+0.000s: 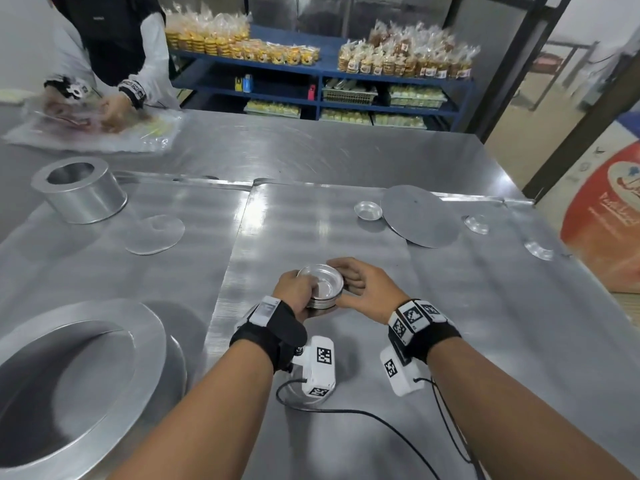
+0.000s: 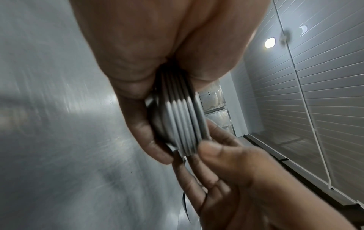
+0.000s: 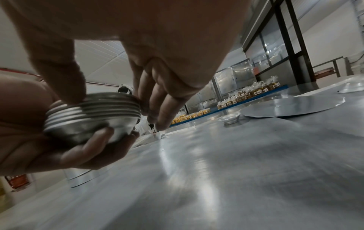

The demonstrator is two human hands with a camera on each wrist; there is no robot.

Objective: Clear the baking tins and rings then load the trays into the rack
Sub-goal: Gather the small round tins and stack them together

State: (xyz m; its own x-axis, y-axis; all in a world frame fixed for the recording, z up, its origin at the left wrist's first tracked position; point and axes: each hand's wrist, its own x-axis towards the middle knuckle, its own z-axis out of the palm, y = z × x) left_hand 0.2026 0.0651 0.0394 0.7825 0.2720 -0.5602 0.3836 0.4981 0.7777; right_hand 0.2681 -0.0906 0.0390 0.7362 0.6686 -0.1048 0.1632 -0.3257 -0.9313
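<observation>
Nested stack of small tins (image 1: pixel 320 285) held above the right-hand tray (image 1: pixel 311 230), between both hands. The top tin holds nothing visible. Left hand (image 1: pixel 294 292) cups the stack from below, fingers curled under its base and thumb over the rim. Right hand (image 1: pixel 367 289) pinches the stack's upper rims between thumb and fingertips (image 3: pixel 141 107). Loose small tins: one (image 1: pixel 368 211) just beside a flat disc (image 1: pixel 420 216), two more (image 1: pixel 477 224) (image 1: pixel 538 250) at the tray's right edge. On the left-hand tray (image 1: pixel 104 265): a tall ring (image 1: pixel 81 194), a thin disc (image 1: pixel 154 234), and a wide ring (image 1: pixel 69 382).
</observation>
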